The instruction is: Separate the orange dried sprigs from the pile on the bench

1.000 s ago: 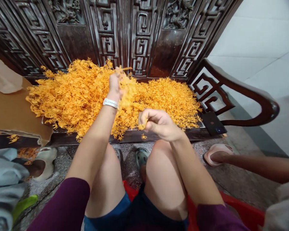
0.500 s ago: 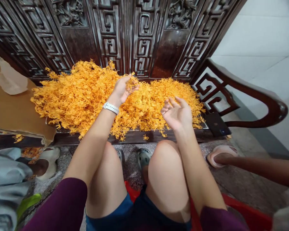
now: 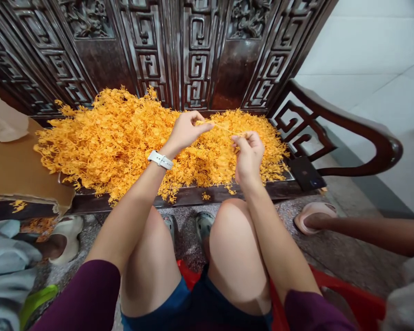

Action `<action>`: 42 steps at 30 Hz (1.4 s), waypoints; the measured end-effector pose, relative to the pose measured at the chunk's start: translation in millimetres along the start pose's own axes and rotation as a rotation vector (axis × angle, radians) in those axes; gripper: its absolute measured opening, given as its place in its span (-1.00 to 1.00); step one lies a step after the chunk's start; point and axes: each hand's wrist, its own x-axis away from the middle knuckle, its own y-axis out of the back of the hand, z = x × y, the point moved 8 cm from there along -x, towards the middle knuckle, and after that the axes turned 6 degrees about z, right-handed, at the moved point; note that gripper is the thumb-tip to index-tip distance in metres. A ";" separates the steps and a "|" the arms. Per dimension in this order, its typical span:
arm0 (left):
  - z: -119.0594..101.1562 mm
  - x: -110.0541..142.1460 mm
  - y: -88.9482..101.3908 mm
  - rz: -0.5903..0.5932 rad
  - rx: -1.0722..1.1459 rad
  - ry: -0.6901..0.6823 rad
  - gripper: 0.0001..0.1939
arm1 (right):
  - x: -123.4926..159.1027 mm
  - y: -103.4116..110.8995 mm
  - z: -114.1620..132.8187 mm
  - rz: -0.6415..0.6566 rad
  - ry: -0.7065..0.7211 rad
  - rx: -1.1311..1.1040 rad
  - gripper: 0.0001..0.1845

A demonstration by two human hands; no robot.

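A big heap of orange-yellow artificial flower sprigs (image 3: 124,138) covers the seat of a dark carved wooden bench (image 3: 193,198). Over the heap, my left hand (image 3: 189,131), with a white watch on its wrist, pinches one end of a thin yellow stem (image 3: 226,128). My right hand (image 3: 250,154) has its fingers closed on the other end, so the stem stretches between both hands. Whatever is under my left palm is hidden.
A cardboard box flap (image 3: 20,170) lies left of the heap. At the right, a black phone (image 3: 307,174) rests by the curved armrest (image 3: 372,138). Another person's shod foot (image 3: 67,236) is on the left, and someone's pink clog (image 3: 313,216) on the right.
My hands have come closer together. My right hand has closed from an open pose onto the stem, and my left hand has turned palm down. The view has shifted slightly right.
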 end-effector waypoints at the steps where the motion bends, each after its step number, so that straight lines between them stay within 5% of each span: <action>1: -1.6 -0.1 5.6 -0.003 -0.059 -0.041 -0.73 | -0.3 5.4 2.1 -0.039 0.015 -0.010 -0.73; 6: -6.8 2.9 14.3 0.096 -0.233 -0.150 -0.75 | -1.4 18.0 -0.7 -0.096 0.000 -0.056 -0.80; 10: -16.9 7.0 18.6 -0.040 -0.220 -0.227 -0.84 | 0.1 20.0 0.3 -0.077 0.049 0.037 -0.77; 13: -20.1 10.8 19.7 -0.189 -0.248 -0.224 -0.86 | 4.3 4.5 -3.2 0.113 0.005 0.195 -0.74; 17: -27.2 19.4 17.9 -0.369 -0.343 -0.218 -0.88 | 22.4 -30.4 -10.6 0.537 -0.093 0.359 -0.73; 19: -31.1 23.6 16.5 -0.445 -0.308 -0.222 -0.71 | 32.8 -42.9 -9.2 0.689 -0.097 0.415 -0.68; 23: -14.2 18.4 0.1 -0.346 0.067 -0.013 -0.38 | 43.0 -55.1 -3.9 0.820 -0.067 0.476 -0.50; 27: 0.9 16.7 -33.4 -0.075 0.394 0.234 -0.75 | 41.5 -53.5 -9.6 0.796 -0.088 0.515 -0.45; 35: -11.1 18.5 -42.4 0.082 0.616 0.176 -0.85 | 41.6 -50.3 -13.3 0.789 -0.097 0.523 -0.45; 38: -6.1 16.9 -35.0 0.053 0.651 0.182 -0.80 | 28.5 -33.5 -1.1 0.570 -0.052 0.385 -0.40; 42: -4.3 16.4 -30.5 0.088 0.528 0.167 -0.76 | 13.6 4.3 17.6 0.114 0.081 0.243 -0.38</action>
